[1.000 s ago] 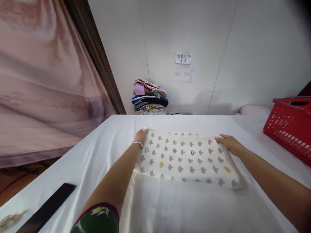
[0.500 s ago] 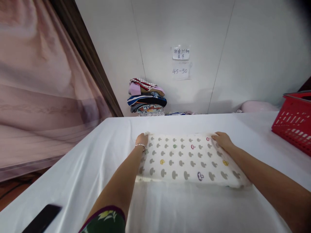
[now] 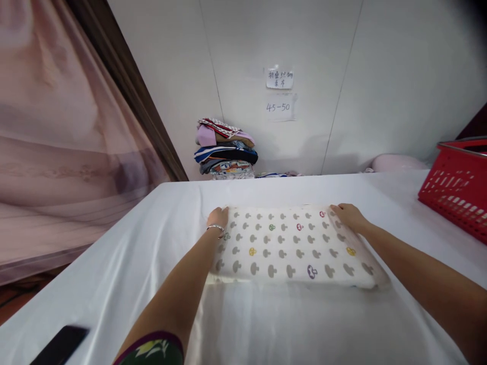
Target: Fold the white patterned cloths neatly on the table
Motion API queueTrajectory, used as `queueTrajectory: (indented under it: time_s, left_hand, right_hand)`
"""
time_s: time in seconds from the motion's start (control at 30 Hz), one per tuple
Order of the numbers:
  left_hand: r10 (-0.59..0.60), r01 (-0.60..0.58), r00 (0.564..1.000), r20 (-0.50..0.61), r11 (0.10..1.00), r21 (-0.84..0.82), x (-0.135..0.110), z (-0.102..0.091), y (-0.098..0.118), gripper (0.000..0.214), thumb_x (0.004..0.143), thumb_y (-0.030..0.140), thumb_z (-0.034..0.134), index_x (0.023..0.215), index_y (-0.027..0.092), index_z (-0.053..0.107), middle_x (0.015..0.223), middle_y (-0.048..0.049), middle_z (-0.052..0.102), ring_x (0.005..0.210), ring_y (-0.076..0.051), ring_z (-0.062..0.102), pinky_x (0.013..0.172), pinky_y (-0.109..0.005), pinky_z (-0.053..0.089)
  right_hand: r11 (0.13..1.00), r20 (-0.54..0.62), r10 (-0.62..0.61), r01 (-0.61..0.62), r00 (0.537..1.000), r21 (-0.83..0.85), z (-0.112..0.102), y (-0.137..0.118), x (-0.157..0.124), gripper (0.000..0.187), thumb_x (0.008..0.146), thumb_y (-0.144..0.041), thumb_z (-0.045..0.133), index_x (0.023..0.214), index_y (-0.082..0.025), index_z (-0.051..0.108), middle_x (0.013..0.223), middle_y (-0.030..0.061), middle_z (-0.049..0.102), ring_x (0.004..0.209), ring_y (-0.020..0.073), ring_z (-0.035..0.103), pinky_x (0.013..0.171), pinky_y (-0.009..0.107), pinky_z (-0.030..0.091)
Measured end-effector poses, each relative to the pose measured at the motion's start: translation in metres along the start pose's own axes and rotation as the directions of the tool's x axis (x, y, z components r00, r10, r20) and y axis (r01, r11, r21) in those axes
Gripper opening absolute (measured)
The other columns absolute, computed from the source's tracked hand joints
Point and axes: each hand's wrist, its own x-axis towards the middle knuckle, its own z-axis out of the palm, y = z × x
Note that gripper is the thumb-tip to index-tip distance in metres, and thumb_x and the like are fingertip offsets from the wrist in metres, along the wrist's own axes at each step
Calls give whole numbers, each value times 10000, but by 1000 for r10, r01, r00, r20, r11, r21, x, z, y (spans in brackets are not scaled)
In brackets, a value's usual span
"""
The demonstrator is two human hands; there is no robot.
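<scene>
A white cloth printed with grey and a few coloured mushrooms (image 3: 281,239) lies folded in a wide rectangle on the white-covered table (image 3: 125,263). My left hand (image 3: 218,218) is closed on its far left corner; a silvery bracelet circles that wrist. At the far right corner, my right hand (image 3: 348,215) pinches the cloth between thumb and fingers. The cloth's near edge lies loose, with a pale lower layer showing under it at the left.
A red plastic basket (image 3: 452,190) stands at the right edge. Beyond the table, folded fabrics (image 3: 226,152) are stacked against the wall. A dark phone-like slab (image 3: 61,344) lies front left. Pink curtains (image 3: 57,142) hang at the left, and paper signs (image 3: 280,107) are on the wall.
The view has shifted slightly, so everything sits a little further left and higher. Both hands keep hold of the cloth's far corners, and its fold looks the same.
</scene>
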Motion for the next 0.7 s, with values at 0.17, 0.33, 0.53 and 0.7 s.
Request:
queueTrajectory:
  time_s: [0.17,0.33,0.53,0.7]
  left_hand:
    - [-29,30,999,-12,998,58,-2,3,-2,391,858,411,329,986,157,598,1078,-171,618,998,-296,577,756,-376,438]
    - [-35,35,999,5,995,89,1,5,0,407,862,419,324,1049,160,577,1094,-182,612,1027,-311,566,785,-408,433]
    - [10,-15,997,79,997,70,-4,-11,-6,526,840,507,357,1153,124,535,1175,-169,580,1081,-284,546,843,-354,426]
    - [47,-51,984,173,999,17,-37,-27,-31,549,836,490,383,1211,107,501,1204,-149,569,1099,-247,541,887,-311,415]
  right_hand:
    - [983,-13,1,-4,1000,-183,9,6,0,453,875,-437,287,823,-151,636,966,132,642,887,236,582,664,285,389]
    - [990,-8,17,-18,1000,-143,9,5,-1,425,866,-454,325,801,-164,629,959,127,643,903,231,581,687,284,405]
    - [946,143,134,-169,981,275,-10,13,-16,395,820,-500,438,901,-157,618,965,112,651,814,208,601,628,264,446]
    - [778,386,120,-328,915,536,-23,31,-62,447,809,-483,487,1149,-194,517,963,84,655,721,159,612,563,238,463]
